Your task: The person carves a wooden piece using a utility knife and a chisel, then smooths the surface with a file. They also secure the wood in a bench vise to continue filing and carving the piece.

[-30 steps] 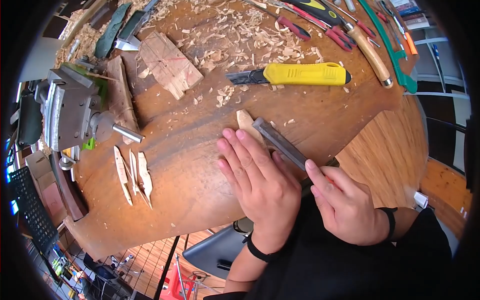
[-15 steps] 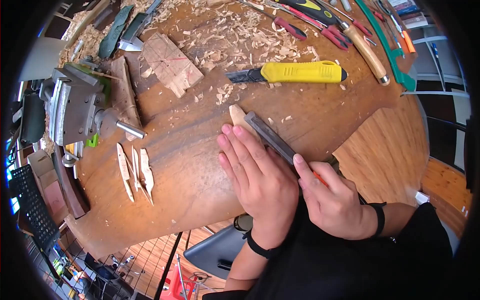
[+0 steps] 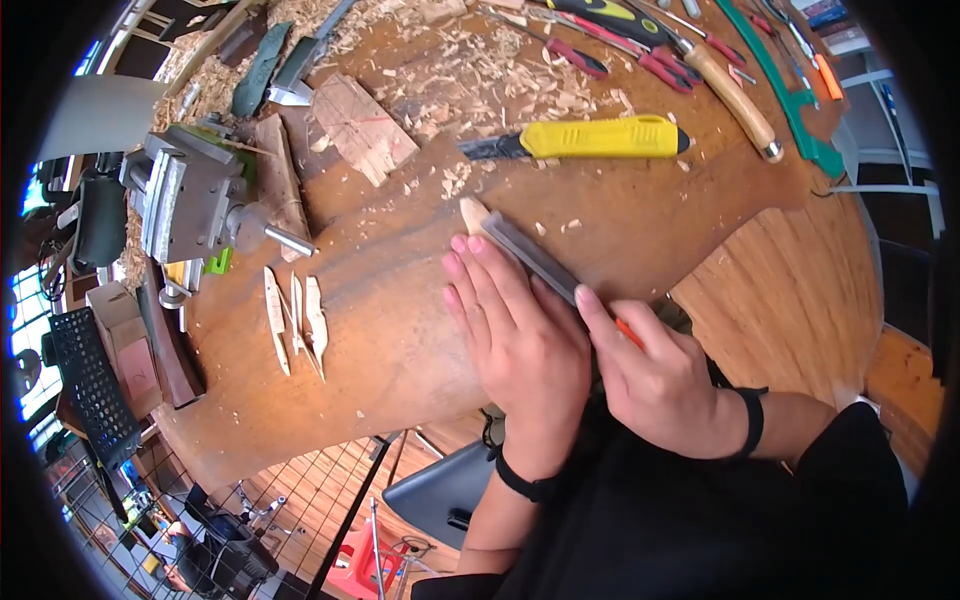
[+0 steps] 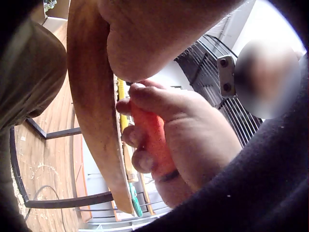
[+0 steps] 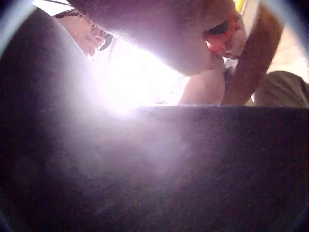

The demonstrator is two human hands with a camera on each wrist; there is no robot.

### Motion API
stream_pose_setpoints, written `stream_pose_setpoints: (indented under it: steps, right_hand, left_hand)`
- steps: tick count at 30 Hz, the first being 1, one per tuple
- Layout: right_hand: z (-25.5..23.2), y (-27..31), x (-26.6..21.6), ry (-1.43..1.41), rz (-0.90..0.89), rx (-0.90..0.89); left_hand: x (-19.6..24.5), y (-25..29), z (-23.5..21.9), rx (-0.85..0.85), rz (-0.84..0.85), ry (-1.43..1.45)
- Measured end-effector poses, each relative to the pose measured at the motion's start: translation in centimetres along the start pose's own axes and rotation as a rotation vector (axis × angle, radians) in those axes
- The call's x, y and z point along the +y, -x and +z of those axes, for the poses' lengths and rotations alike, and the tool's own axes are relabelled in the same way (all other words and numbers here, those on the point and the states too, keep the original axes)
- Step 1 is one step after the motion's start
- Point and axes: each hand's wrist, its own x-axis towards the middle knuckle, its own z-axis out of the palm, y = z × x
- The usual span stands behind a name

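In the head view my left hand lies with straight fingers over a small pale piece of wood. It presses the piece near the front edge of the workbench; only the wood's pointed end shows past the fingertips. A flat grey metal file lies slanted along the wood's right side, close beside the left fingers. My right hand grips the file's orange handle, its index finger stretched along the tool. From the left wrist, fingers show curled round that handle.
Left of the hands lie several thin carved wood slivers. A metal vise stands at the bench's left. Beyond the hands are a yellow utility knife, a marked wood block and shavings. A wooden-handled tool lies at upper right.
The right hand and file have moved up and left, bringing the right fingers closer to the left hand. The left hand stays on the wood; the head view has shifted slightly.
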Motion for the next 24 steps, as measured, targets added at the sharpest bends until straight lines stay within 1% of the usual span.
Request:
stream_pose_setpoints:
  steps: [8,11,12,13,14,16,18,21,23,24]
  right_hand:
    - [0.1,0.2,-0.3,-0.009,0.025,0.001]
    - [0.2,0.1,-0.2,-0.144,0.062,-0.002]
    - [0.0,0.0,-0.1,-0.173,0.086,0.004]
    - [-0.6,-0.3,-0.4,-0.278,0.207,-0.052]
    - [-0.4,-0.6,0.1,-0.352,0.212,-0.037]
    - [-0.6,-0.7,0.6,-0.520,0.266,-0.046]
    - [-0.8,-0.4,1.4,-0.573,0.241,-0.021]
    - [-1.2,-0.7,2.7,-0.591,0.200,0.006]
    - [-2.6,-0.8,3.2,-0.653,0.251,-0.003]
    - [-3.3,-0.9,3.5,-0.652,0.241,-0.001]
  left_hand:
    - [0.3,-0.5,-0.2,0.031,0.003,-0.012]
    - [0.1,-0.3,-0.3,0.029,0.001,0.034]
    - [-0.2,0.2,-0.1,0.005,-0.044,0.089]
    - [-0.1,0.0,-0.2,0.004,-0.029,0.018]
    - [-0.2,0.2,0.0,0.002,-0.061,0.013]
    - [0.3,0.0,-0.1,0.020,-0.064,-0.025]
    - [0.3,-0.1,0.3,0.082,-0.004,-0.060]
    - [0.6,-0.4,0.4,0.103,0.013,-0.077]
    - [0.9,-0.4,0.1,0.085,0.010,-0.139]
    - [0.8,-0.4,0.1,0.095,0.009,-0.140]
